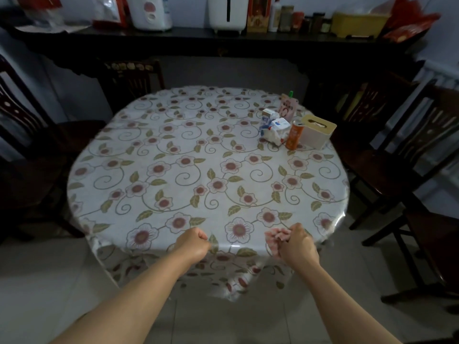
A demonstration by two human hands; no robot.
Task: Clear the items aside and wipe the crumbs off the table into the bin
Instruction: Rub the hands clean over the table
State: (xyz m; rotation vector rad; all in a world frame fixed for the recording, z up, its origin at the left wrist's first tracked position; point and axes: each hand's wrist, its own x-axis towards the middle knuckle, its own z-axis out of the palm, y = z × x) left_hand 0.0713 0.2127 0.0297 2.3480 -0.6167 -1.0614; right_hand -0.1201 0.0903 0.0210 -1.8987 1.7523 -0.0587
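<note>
Both my arms were stretched forward, fists side by side.

My left hand (192,240) was curled into a fist, knuckles up, fingers tucked under and pinching at the near edge of the tablecloth (223,170). My right hand (296,242) was curled too, gripping a bunched pink cloth (274,238) that stuck out on its inner side. Both forearms were bare and reached in from below, wrists roughly straight, hands apart.

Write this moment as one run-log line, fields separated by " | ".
left hand: fist at near table edge | right hand: grips pink cloth | items: grouped far right | bin: not in view
</note>
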